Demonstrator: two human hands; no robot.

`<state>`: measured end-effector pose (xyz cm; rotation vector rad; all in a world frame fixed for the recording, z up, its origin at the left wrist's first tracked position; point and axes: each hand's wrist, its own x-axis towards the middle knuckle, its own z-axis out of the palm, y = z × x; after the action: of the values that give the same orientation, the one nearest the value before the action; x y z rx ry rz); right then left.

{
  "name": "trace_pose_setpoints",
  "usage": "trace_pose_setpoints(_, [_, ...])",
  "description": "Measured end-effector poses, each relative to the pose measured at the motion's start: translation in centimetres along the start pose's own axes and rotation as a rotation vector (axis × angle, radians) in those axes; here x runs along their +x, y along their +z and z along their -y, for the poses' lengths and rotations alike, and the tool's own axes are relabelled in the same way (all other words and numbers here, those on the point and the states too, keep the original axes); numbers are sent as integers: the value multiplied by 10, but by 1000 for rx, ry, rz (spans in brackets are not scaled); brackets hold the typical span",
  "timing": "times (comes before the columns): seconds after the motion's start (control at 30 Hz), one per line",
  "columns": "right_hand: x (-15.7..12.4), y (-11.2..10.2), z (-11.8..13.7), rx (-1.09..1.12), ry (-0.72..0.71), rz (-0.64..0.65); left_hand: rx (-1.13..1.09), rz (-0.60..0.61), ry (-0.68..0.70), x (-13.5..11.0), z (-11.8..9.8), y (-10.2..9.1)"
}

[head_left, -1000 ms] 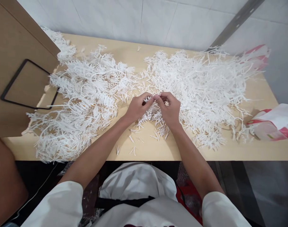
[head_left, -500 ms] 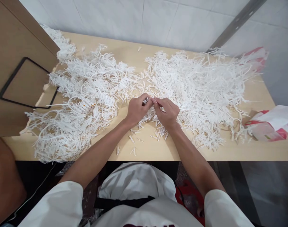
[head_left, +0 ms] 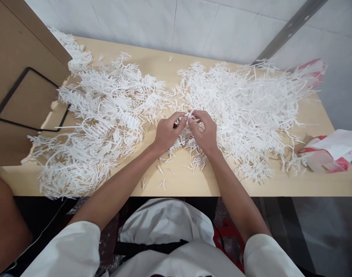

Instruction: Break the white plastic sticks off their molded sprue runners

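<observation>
My left hand and my right hand meet at the middle of the table, fingertips almost touching. Between their thumbs and fingers is a small white branched plastic piece, pinched from both sides; its exact shape is partly hidden. Right of my hands spreads a large pile of white branched plastic pieces. A second pile of similar pieces lies to the left, with thin prongs and longer curved stems. A few loose prongs are scattered on the tabletop in front of my hands.
A cardboard box with a black rectangular outline stands at the left on the wooden table. A red and white plastic bag lies at the right edge, another behind the right pile. A tiled wall borders the back.
My right hand has shifted slightly up and its fingers have spread around the piece. More of the white branched piece shows above the fingertips now. The piles look the same.
</observation>
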<state>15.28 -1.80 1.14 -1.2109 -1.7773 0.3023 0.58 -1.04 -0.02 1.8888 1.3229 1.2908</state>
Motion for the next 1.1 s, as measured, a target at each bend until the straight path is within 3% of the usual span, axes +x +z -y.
trace_pose_setpoints(0.27, [1, 0, -4, 27, 8, 13, 21, 92, 39, 2, 2, -2])
trace_pose_setpoints(0.5, [-4, 5, -4, -124, -50, -84, 12, 90, 5, 2, -4, -1])
trace_pose_setpoints(0.63, [-7, 9, -6, -236, -129, -114, 10, 50, 3, 4, -4, -1])
trace_pose_setpoints(0.8, [-12, 9, 1, -248, -138, -139, 25, -71, -110, 8, 1, -3])
trace_pose_setpoints(0.9, [-11, 8, 7, -191, -87, -122, -21, -29, -95, 8, 2, -4])
trace_pose_setpoints(1.1, [-3, 5, 6, 40, 192, -105, -135, 88, -86, 5, -2, -6])
